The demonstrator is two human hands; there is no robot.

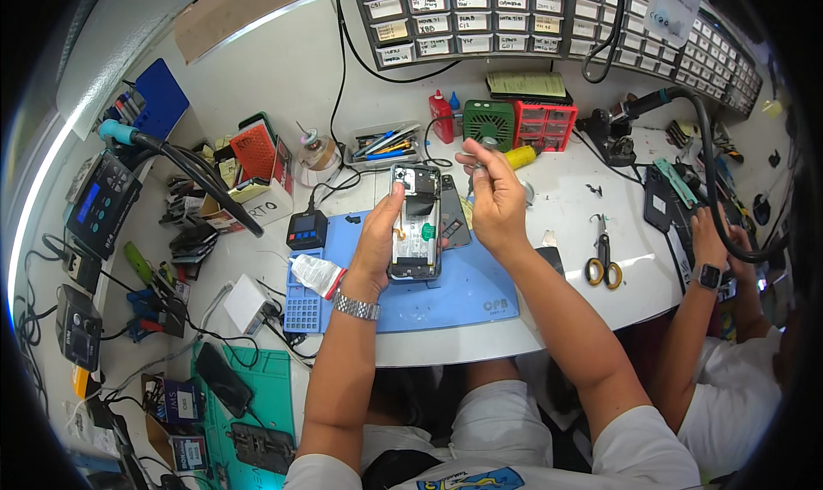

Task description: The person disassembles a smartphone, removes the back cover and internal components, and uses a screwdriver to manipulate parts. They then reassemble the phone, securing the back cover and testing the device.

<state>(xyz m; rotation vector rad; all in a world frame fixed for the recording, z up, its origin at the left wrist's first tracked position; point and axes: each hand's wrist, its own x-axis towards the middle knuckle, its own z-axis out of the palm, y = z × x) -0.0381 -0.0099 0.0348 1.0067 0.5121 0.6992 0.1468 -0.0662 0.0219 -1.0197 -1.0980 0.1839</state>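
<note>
My left hand [377, 241] grips an opened phone [417, 233], held upright above the blue work mat [480, 297]. Its inside faces me, with a dark board area at the top, a silvery middle and a green round spot. To the right, my right hand [497, 203] is raised with its fingers pinched together; what they hold, if anything, I cannot make out. Behind the opened phone, a dark grey phone-shaped panel [457, 220] lies on the mat. Beside my left wrist is a white tube [315, 274] with a red end.
Scissors [603, 263] lie right of the mat. A pen tray [386, 144], green box [489, 121] and red drawer unit [546, 126] stand at the back. A small black device [307, 230] sits left. A co-worker's hands [716, 241] work at far right.
</note>
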